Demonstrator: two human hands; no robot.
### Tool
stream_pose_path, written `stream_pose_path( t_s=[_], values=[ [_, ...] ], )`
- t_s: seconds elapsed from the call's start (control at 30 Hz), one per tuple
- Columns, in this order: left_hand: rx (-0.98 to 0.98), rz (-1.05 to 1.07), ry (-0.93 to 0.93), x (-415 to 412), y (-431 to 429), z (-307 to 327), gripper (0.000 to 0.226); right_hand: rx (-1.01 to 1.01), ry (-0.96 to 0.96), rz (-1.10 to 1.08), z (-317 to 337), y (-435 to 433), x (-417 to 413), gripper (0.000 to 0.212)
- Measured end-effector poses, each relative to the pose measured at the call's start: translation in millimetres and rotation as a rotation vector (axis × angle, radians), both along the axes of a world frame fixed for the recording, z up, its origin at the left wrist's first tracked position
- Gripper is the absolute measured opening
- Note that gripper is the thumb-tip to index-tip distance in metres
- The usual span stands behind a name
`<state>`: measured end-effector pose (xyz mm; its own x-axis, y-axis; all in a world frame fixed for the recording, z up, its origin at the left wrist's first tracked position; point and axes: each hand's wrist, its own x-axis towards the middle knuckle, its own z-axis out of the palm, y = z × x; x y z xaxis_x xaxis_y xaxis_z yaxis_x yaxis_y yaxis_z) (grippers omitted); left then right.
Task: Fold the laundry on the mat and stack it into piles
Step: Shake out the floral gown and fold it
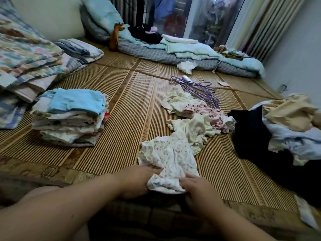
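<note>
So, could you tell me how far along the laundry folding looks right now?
Partway. Done: one folded stack, blue piece on top, sits on the mat at left. In hand: the left hand and right hand hold the near edge of a white floral garment, unfolded. Left: the crumpled cream and pink-print pieces beyond it, and the jumbled heap of dark, beige and pale-blue clothes at right.

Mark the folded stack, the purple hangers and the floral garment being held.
folded stack (pixel 74 100), head view, blue top piece.
purple hangers (pixel 198 88), head view, middle of bundle.
floral garment (pixel 166 153), head view, centre of cloth.
</note>
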<state>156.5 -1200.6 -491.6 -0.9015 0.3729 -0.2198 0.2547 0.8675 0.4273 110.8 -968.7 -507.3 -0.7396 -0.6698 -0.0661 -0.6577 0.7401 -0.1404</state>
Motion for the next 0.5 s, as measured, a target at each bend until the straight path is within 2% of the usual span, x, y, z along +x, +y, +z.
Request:
stream_pose_path(
  t_s=[0.07, 0.13, 0.23, 0.27, 0.33, 0.4, 0.43, 0.5],
  values=[
    [0.208, 0.115, -0.151, 0.8, -7.1, 8.6, 0.044, -0.048, -0.170, -0.045, 24.1, 0.5, -5.3, 0.012],
    [0.438, 0.249, -0.244, 1.1, -13.0, 17.9, 0.028, -0.144, -0.308, -0.096, 50.3, -5.0, -12.6, 0.010],
    [0.802, 0.490, -0.250, -10.1, -15.2, 31.3, 0.009, -0.400, -0.294, -0.151, 77.8, -25.7, -33.6, 0.013],
    [0.861, 0.602, -0.232, -17.2, -15.8, 32.5, 0.011, -0.476, -0.247, -0.201, 79.2, -33.6, -43.5, 0.009],
    [0.860, 0.809, -0.209, -32.7, -19.1, 26.3, 0.031, -0.573, -0.115, -0.311, 75.1, -48.0, -59.0, 0.030],
    [0.854, 0.907, -0.252, -43.9, -19.2, 16.4, 0.052, -0.564, -0.068, -0.320, 63.5, -56.4, -66.6, 0.042],
    [0.809, 0.916, -0.270, -47.2, -17.7, 12.2, 0.066, -0.498, -0.080, -0.278, 54.0, -58.9, -68.0, 0.042],
    [0.606, 0.869, -0.260, -50.4, -12.9, 5.9, 0.087, -0.239, -0.124, -0.172, 28.9, -61.3, -67.6, 0.043]
  ],
)
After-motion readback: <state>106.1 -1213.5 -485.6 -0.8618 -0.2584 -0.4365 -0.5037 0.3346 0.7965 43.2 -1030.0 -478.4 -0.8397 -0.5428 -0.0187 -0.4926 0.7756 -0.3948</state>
